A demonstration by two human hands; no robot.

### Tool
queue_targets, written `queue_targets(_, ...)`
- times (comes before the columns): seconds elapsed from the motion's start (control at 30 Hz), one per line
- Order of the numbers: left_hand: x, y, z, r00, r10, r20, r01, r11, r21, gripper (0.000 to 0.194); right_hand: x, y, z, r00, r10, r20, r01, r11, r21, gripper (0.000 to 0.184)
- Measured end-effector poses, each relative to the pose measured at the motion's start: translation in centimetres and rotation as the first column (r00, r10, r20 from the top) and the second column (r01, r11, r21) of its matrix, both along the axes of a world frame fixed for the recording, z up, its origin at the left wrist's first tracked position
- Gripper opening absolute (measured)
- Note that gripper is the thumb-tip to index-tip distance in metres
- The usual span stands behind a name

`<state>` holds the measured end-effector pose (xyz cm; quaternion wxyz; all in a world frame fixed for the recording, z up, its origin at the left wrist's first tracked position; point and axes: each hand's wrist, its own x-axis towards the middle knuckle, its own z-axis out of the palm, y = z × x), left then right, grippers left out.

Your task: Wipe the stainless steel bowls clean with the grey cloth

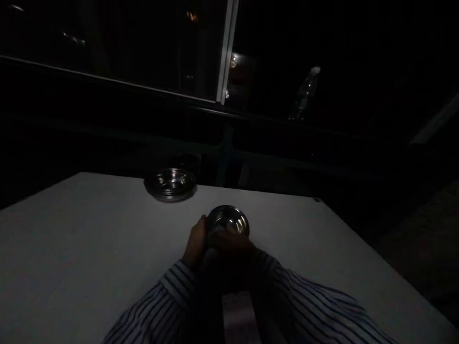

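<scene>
A shiny round metal bowl (239, 220) is held up over the near-middle of the white table (107, 248), its opening toward me. My left hand (195, 242) grips the bowl's left side, thumb along the rim. Closed fingers of my right hand (233, 244) reach into the bowl's near side, pressing what looks like a pale grey cloth (215, 231) against the inside. Part of that cloth hangs between my hands. Deep shadow hides the fingertips and the lower part of the bowl.
Stacked metal bowls (170, 186) stand at the table's far edge, left of my hands. A pale rectangular thing (240, 317) is below my wrists. Beyond the table are a window frame (226, 52) and a clear plastic bottle (306, 91) at the sill. The room is very dark.
</scene>
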<state>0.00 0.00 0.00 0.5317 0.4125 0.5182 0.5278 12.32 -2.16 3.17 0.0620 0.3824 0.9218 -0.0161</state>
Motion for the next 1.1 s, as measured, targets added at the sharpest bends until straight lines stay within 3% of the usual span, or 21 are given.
queue_targets(0.2, 0.5, 0.0, 0.1, 0.999, -0.043, 0.012, 0.044, 0.984, -0.171, 0.049, -1.0, 1.0, 1.0, 0.976, -0.169, -0.135, 0.180, 0.981, 0.076, 0.032)
queue_targets(0.47, 0.6, 0.2, 0.2, 1.000, -0.020, 0.012, 0.021, 0.988, -0.155, 0.046, -1.2, 3.6, 1.8, 0.938, -0.272, -0.216, 0.280, 0.960, 0.006, 0.031)
queue_targets(0.63, 0.6, 0.6, -0.8, 0.999, -0.015, 0.048, 0.024, 0.983, -0.181, 0.050, -0.3, 5.4, 2.6, 0.853, -0.385, -0.353, 0.364, 0.923, -0.126, 0.027)
queue_targets(0.7, 0.6, 0.8, -1.2, 0.998, -0.026, 0.057, 0.036, 0.984, -0.172, 0.050, 0.7, 6.0, 3.1, 0.773, -0.447, -0.450, 0.402, 0.894, -0.197, 0.027)
queue_targets(0.8, 0.6, 0.9, -1.4, 0.995, -0.031, 0.099, 0.046, 0.987, -0.155, 0.049, 2.9, 6.6, 3.5, 0.593, -0.537, -0.600, 0.427, 0.841, -0.332, 0.029)
queue_targets(0.93, 0.7, 0.7, -1.2, 0.989, -0.026, 0.145, 0.049, 0.986, -0.157, 0.049, 5.9, 6.0, 3.4, 0.336, -0.628, -0.702, 0.355, 0.775, -0.523, 0.032)
queue_targets(1.1, 0.7, -0.2, -0.5, 0.998, -0.054, 0.032, 0.056, 0.994, -0.095, 0.045, 9.0, 3.2, 2.9, 0.087, -0.674, -0.734, 0.245, 0.728, -0.640, 0.036)
